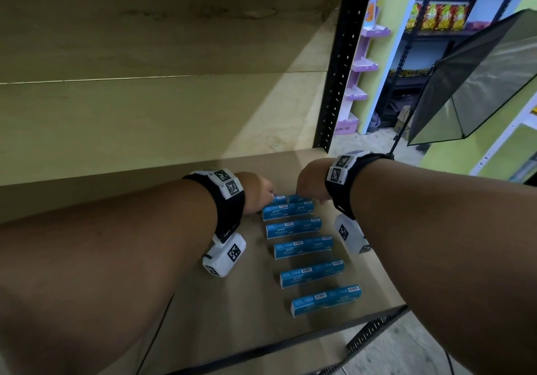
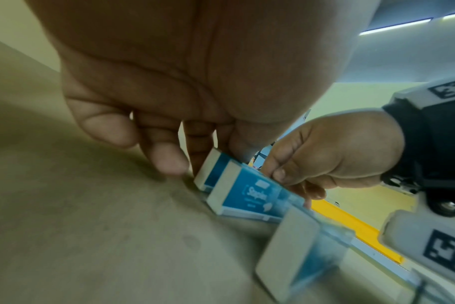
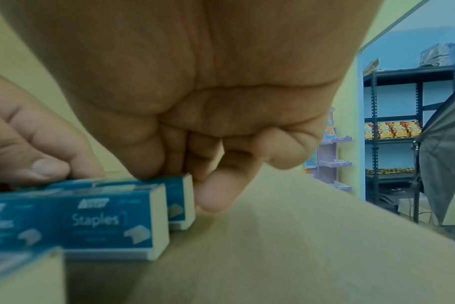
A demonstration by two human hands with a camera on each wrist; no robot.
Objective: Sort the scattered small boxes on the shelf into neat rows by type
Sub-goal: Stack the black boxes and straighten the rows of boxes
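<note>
Several blue staples boxes (image 1: 293, 227) lie in a column of rows on the brown shelf board (image 1: 232, 302), running from the front edge to the back. At the rearmost row (image 1: 287, 199) both hands meet. My left hand (image 1: 266, 194) pinches the left end of the rearmost staples box (image 2: 212, 166) between thumb and fingers (image 2: 169, 160). My right hand (image 1: 302, 196) grips the right end of that row (image 3: 181, 197), fingers curled over its top and one fingertip (image 3: 216, 195) beside its white end flap. In the head view the fingertips are hidden behind the knuckles.
A black perforated upright (image 1: 345, 55) stands at the shelf's right rear corner. The shelf's dark front rail (image 1: 290, 342) runs below the nearest box. A grey softbox lamp (image 1: 479, 84) stands outside on the right. Bare board lies left and right of the boxes.
</note>
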